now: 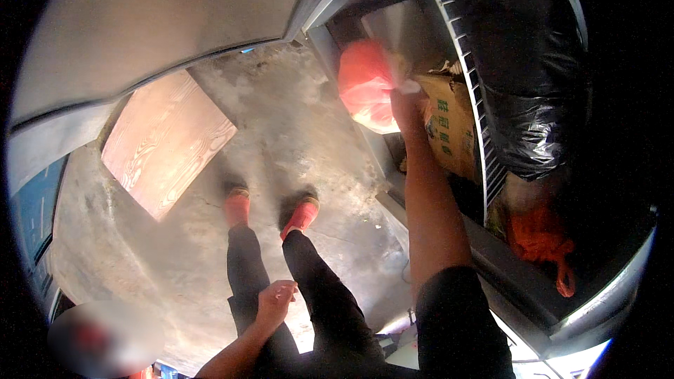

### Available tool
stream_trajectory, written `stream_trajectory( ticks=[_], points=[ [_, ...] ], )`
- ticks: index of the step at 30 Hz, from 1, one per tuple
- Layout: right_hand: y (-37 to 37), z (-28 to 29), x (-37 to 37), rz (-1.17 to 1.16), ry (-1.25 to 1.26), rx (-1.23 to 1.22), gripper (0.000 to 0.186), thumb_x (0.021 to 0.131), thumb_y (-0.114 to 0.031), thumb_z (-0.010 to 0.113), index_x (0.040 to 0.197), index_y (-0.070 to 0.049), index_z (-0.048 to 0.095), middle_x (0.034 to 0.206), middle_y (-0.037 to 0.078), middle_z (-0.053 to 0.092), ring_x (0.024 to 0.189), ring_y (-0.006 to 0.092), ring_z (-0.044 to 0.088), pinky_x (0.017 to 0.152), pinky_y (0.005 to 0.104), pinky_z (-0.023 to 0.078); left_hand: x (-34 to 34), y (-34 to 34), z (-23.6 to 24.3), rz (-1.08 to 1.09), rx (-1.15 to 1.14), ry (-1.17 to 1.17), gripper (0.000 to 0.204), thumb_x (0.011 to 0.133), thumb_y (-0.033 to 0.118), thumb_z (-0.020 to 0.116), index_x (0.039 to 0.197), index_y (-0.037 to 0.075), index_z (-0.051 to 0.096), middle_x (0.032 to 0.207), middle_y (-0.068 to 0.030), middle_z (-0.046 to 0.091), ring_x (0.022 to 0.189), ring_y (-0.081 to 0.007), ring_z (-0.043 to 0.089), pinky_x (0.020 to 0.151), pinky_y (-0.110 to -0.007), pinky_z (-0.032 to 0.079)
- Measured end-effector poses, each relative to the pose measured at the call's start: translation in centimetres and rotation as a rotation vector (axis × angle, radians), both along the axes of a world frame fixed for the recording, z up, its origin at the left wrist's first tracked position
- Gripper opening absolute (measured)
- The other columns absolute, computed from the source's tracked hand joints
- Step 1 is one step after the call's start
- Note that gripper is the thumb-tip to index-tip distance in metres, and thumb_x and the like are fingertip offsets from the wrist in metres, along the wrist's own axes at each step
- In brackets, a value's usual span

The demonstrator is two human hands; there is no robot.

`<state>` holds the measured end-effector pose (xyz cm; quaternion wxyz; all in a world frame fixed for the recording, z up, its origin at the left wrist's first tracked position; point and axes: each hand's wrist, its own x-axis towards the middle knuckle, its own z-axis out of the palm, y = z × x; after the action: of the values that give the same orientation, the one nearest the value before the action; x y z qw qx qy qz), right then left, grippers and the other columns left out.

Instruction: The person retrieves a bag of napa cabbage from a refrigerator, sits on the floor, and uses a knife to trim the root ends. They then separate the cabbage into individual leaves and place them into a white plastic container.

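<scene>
- Right hand (407,107) has a grip on the gathered top of a pinkish-red plastic bag (365,83), just left of the cardboard box (453,126).
- Left hand (275,303) is loosely curled up, below and well left of the box.
- White wire rack (460,49) is just right of the box, big shiny black bag (530,77) past it.
- Orange-red bag (537,235): below and right of the box, kinda dim.
- 2 pink shoes (303,216) on the concrete floor (274,133) left of the box, wood-grain board (168,144) even farther left.
</scene>
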<state>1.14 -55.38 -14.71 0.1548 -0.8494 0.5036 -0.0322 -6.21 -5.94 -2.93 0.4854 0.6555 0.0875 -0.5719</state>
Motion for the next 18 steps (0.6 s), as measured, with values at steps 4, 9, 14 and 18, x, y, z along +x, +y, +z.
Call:
stream_trajectory(
  ticks=[4, 9, 14, 18],
  points=[
    [2.2, -2.3, -2.6, -0.247, -0.080, 0.146, 0.029, 0.072, -0.025, 0.061, 0.089, -0.002, 0.062, 0.084, 0.017, 0.064, 0.079, 0.0333, 0.063, 0.073, 0.0434, 0.050, 5.9, 1.2, 1.3, 0.006, 0.172, 0.020, 0.019, 0.091, 0.013, 0.049, 0.089, -0.001, 0.063, 0.083, -0.0057, 0.064, 0.065, -0.0142, 0.058, 0.058, -0.026, 0.048],
    [8.2, 7.8, -3.8, -0.164, 0.068, 0.209, 0.033, 0.070, -0.031, 0.063, 0.097, -0.011, 0.066, 0.091, 0.017, 0.066, 0.086, 0.0353, 0.063, 0.077, 0.0445, 0.051, 23.2, 9.9, 1.7, 0.265, 0.265, -0.509, 0.022, 0.091, 0.023, 0.049, 0.101, 0.005, 0.058, 0.086, -0.0021, 0.057, 0.072, -0.0109, 0.053, 0.065, -0.025, 0.044],
    [15.8, 12.9, -11.0, -0.138, 0.051, 0.505, 0.034, 0.067, -0.029, 0.070, 0.097, -0.013, 0.065, 0.092, 0.014, 0.067, 0.087, 0.0330, 0.063, 0.077, 0.0416, 0.051, 43.7, 10.9, 10.9, 0.522, 0.223, -1.103, 0.049, 0.088, 0.016, 0.052, 0.135, 0.011, 0.038, 0.127, -0.0074, 0.050, 0.102, -0.0186, 0.053, 0.089, -0.038, 0.039],
    [23.8, 19.4, -16.2, -0.319, -0.002, 0.636, 0.044, 0.064, -0.023, 0.076, 0.104, -0.007, 0.065, 0.101, 0.016, 0.065, 0.096, 0.0266, 0.062, 0.083, 0.0378, 0.049, 51.2, 9.8, 16.7, 0.533, 0.014, -1.214, 0.057, 0.088, 0.015, 0.055, 0.139, 0.012, 0.031, 0.135, -0.0091, 0.042, 0.122, -0.0230, 0.041, 0.103, -0.044, 0.029]
  ],
)
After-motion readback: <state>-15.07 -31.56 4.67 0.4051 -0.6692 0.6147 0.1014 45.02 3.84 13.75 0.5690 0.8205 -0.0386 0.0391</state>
